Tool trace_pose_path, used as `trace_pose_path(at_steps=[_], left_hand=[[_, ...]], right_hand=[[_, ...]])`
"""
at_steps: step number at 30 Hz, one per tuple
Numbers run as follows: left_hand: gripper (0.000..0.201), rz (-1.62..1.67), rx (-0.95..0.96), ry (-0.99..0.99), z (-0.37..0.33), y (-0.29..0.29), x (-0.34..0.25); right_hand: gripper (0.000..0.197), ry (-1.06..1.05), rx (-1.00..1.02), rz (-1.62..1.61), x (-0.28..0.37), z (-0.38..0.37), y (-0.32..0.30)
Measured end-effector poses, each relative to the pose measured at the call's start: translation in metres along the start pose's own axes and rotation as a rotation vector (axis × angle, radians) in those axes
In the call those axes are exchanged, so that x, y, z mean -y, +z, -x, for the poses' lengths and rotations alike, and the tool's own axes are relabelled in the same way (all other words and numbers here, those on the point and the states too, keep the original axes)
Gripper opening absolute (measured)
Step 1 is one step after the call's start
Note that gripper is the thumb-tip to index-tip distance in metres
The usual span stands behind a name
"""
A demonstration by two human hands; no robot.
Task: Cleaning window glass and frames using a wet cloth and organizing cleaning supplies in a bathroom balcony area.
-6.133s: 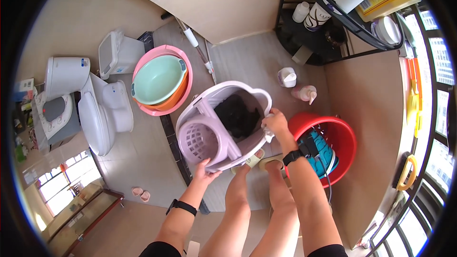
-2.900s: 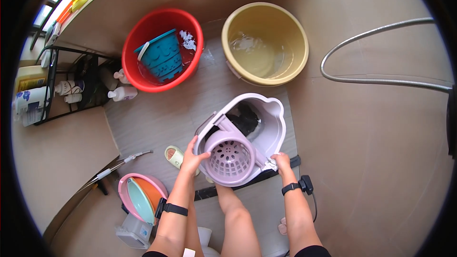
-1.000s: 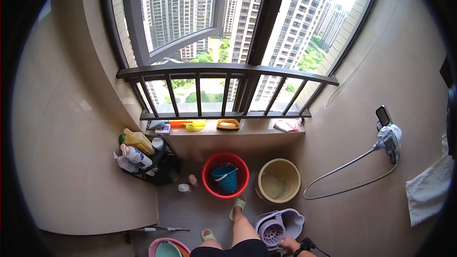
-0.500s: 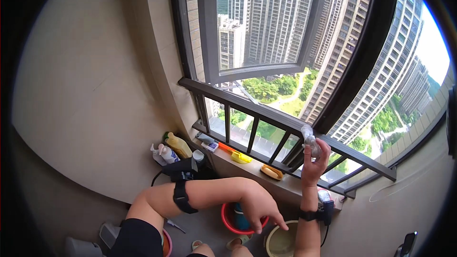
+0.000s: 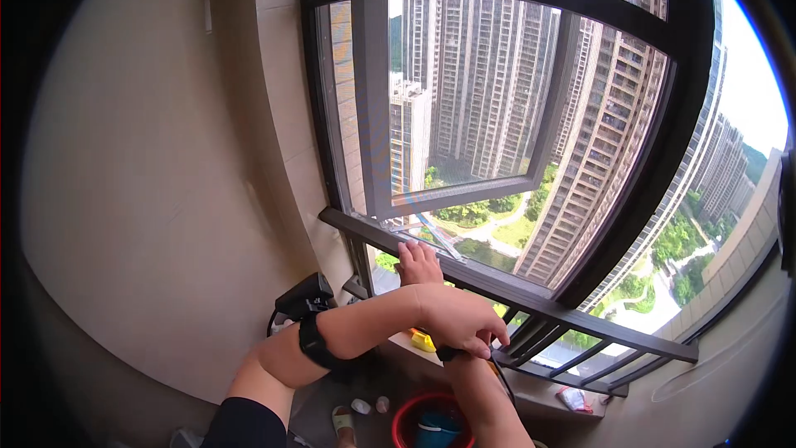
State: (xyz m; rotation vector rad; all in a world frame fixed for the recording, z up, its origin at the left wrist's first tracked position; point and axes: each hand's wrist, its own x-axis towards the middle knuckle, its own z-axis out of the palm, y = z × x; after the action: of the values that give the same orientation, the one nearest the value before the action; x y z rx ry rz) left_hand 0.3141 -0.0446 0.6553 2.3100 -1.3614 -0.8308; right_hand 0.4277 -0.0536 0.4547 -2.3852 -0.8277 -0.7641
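Note:
My right hand (image 5: 419, 263) reaches up to the dark window railing (image 5: 377, 234) below the tilted-out pane. Its fingers are stretched and apart, with nothing seen in them; the palm side is partly hidden. My left arm crosses in front of the right arm. My left hand (image 5: 467, 322) is bent over my right wrist, its fingers curled at the black wrist strap (image 5: 450, 354). What those fingertips grip, if anything, is covered by the hand. Another black strap (image 5: 317, 340) with a boxy device (image 5: 304, 297) sits on my left forearm.
Ahead is the open window pane (image 5: 460, 199), with tall buildings outside. Below are a yellow item (image 5: 423, 340) on the ledge and a red basin (image 5: 404, 431) on the floor. Two small pale items (image 5: 371, 406) lie near a slipper (image 5: 343, 421). A red-and-white packet (image 5: 572, 399) rests at right.
My right hand has moved left along the railing and no longer shows the crumpled clear plastic. My left hand has risen onto my right wrist. The view has tilted up.

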Motion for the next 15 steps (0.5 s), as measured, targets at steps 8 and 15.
trace_pose_path(at_steps=[8, 15], left_hand=[[0.017, 0.15, -1.182, -0.066, 0.063, -0.04, 0.16], [0.023, -0.064, -1.554, -0.089, 0.081, -0.028, 0.274]], right_hand=[[0.027, 0.02, -0.122, 0.135, 0.018, 0.024, -0.059], [0.024, 0.242, -1.063, 0.293, -0.011, -0.044, -0.215]])
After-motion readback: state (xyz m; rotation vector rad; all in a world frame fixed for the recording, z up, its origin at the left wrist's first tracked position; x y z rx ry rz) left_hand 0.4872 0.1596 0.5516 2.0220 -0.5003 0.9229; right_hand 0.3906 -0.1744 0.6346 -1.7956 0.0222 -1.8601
